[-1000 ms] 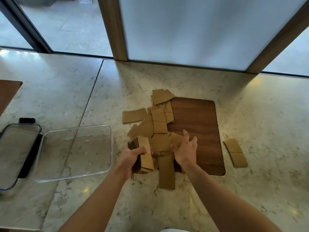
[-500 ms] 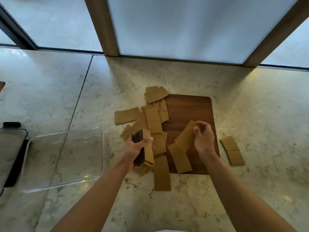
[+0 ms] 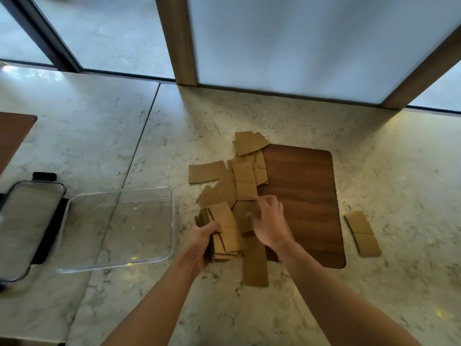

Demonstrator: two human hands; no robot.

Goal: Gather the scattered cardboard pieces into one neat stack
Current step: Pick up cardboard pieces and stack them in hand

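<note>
My left hand (image 3: 205,239) grips an upright stack of brown cardboard pieces (image 3: 225,227) near the left front corner of the dark wooden mat (image 3: 304,191). My right hand (image 3: 268,222) is palm down just right of the stack, fingers spread and touching a flat piece (image 3: 241,211) on the counter. Several loose pieces (image 3: 245,176) overlap beyond the hands, one (image 3: 207,172) jutting out to the left and another (image 3: 249,144) lying farthest away. A long strip (image 3: 255,267) lies in front of my right wrist. Two joined pieces (image 3: 363,233) rest right of the mat.
A clear plastic container (image 3: 119,228) sits on the marble counter left of the stack, and its black-clipped lid (image 3: 27,228) lies further left. Another brown mat (image 3: 12,132) shows at the left edge. Wooden posts and frosted panels close off the back.
My right hand carried a lifted piece leftward to the stack and has come down empty onto the flat pieces. The left hand kept holding the stack.
</note>
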